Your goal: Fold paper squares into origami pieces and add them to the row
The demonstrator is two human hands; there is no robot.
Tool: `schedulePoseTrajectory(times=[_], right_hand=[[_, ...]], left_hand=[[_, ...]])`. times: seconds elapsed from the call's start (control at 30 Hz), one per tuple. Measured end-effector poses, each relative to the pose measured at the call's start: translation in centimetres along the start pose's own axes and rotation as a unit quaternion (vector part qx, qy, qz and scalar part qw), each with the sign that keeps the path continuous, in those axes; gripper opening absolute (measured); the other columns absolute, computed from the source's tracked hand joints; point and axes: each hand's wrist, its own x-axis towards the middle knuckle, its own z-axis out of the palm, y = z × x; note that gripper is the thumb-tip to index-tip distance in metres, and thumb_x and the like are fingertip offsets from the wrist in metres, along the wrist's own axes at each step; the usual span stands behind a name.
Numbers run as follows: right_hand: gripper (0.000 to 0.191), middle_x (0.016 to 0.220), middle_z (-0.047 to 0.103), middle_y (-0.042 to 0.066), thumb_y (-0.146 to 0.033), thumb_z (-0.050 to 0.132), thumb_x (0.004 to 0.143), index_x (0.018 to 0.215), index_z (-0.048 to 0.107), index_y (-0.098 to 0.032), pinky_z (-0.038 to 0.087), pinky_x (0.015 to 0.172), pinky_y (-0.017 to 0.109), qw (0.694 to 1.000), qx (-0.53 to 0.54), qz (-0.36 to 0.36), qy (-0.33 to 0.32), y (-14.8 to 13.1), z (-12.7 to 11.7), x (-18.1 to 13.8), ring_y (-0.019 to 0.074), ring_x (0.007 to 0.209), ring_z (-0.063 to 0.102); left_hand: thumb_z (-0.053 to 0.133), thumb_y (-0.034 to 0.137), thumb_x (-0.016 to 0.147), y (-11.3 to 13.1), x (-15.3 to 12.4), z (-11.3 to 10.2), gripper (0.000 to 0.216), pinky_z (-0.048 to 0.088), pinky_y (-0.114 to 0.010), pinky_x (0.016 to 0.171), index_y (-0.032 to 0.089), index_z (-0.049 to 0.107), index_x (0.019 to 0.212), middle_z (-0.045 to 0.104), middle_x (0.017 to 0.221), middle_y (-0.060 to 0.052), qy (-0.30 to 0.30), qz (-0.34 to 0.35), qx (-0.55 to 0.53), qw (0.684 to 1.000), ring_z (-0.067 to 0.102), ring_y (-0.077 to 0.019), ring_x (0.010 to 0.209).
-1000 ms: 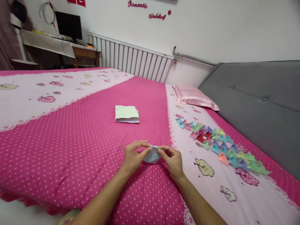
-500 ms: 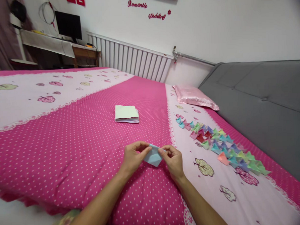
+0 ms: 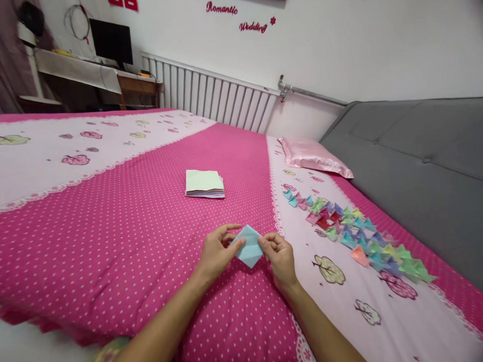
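Between my two hands is a light blue folded paper (image 3: 250, 248), diamond-shaped with creases showing, held a little above the pink dotted bedspread (image 3: 147, 228). My left hand (image 3: 219, 251) pinches its left corner, thumb on the front face and fingers behind. On the opposite corner, my right hand (image 3: 279, 252) is closed with thumb and forefinger. Farther off, a stack of paper sheets (image 3: 204, 181) with a pale top sheet lies on the bedspread. To the right stand several small folded paper pieces (image 3: 359, 234) in rows, in blue, green, pink, red and orange.
A pink satin pillow (image 3: 312, 156) lies near the grey headboard (image 3: 419, 141). Beyond the bed are a white radiator (image 3: 213, 91) and a desk (image 3: 80, 70) with a black monitor (image 3: 111, 42).
The blue paper's top edge was folded down between my fingers; now a point stands up, making a diamond. My left fingers have loosened and straightened a little. The stack and rows are unmoved.
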Motion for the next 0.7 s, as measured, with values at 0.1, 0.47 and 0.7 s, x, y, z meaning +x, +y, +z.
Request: schedulePoseTrajectory(times=[0.1, 0.47, 0.7], right_hand=[[0.025, 0.043, 0.033, -0.01, -0.039, 0.062, 0.073, 0.07, 0.05, -0.018, 0.021, 0.039, 0.018, 1.0, 0.017, 0.008, 0.009, 0.03, -0.03, 0.11, 0.0049, 0.039, 0.026], [0.025, 0.047, 0.04, -0.007, -0.039, 0.06, 0.074, 0.066, 0.051, -0.017, 0.028, 0.041, 0.018, 1.0, -0.015, -0.008, 0.008, 0.34, -0.21, 0.24, 0.0063, 0.042, 0.033], [0.021, 0.073, 0.059, 0.003, -0.036, 0.06, 0.073, 0.074, 0.064, -0.015, 0.043, 0.064, 0.025, 0.994, -0.076, -0.072, 0.022, 0.12, -0.47, 0.51, 0.0152, 0.07, 0.053]], left_hand=[[0.06, 0.03, 0.072, -0.18, -0.04, -0.01, 0.039, 0.05, -0.028, 0.065, 0.01, 0.059, 0.105, 0.068, 0.089, -0.011, -0.037, 0.006, 0.009, 0.999, 0.064, -0.0184, 0.074], [0.049, 0.032, 0.08, -0.23, 0.09, -0.22, 0.035, 0.045, -0.025, 0.065, 0.014, 0.063, 0.105, 0.068, 0.087, -0.007, -0.077, 0.029, 0.045, 0.996, 0.06, -0.016, 0.072], [0.049, 0.033, 0.079, -0.17, 0.08, -0.18, 0.031, 0.043, -0.024, 0.061, 0.013, 0.067, 0.094, 0.067, 0.076, -0.005, -0.115, 0.023, 0.067, 0.991, 0.057, -0.014, 0.064]])
